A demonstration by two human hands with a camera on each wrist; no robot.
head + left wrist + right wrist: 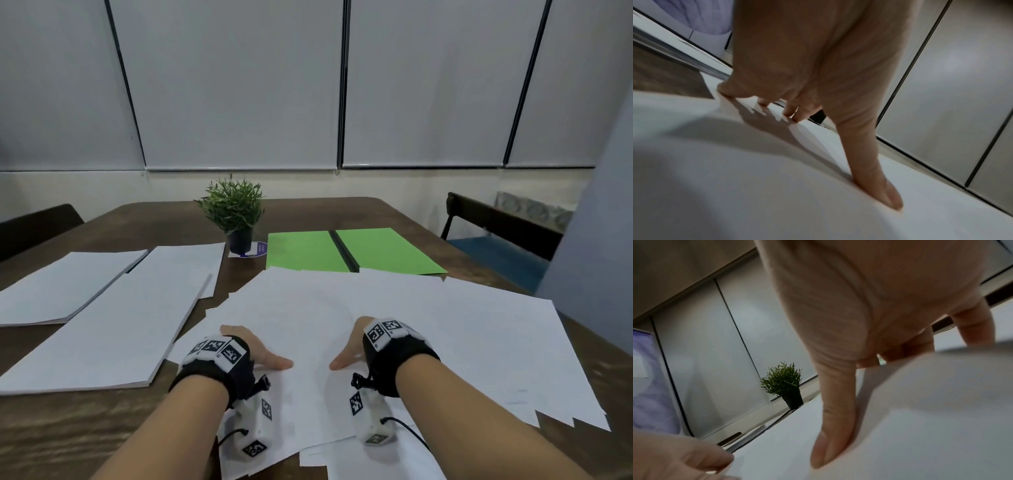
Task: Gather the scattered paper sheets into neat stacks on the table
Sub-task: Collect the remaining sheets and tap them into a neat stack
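I hold the left grip (255, 353) and right grip (354, 346) apart, fingers spread flat, pressing the loose sheets (394, 318) beneath onto the bench (61, 428), probably to square them.

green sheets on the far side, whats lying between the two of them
In the head view, a narrow black strip runs between the two green sheets; what it is cannot be told.

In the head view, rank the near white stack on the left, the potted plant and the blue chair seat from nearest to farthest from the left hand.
From the left hand, which rests on the loose sheets:
1. Near white stack, just to its left.
2. Potted plant, farther back, mid-table.
3. Blue chair seat, beyond the table's far right edge.
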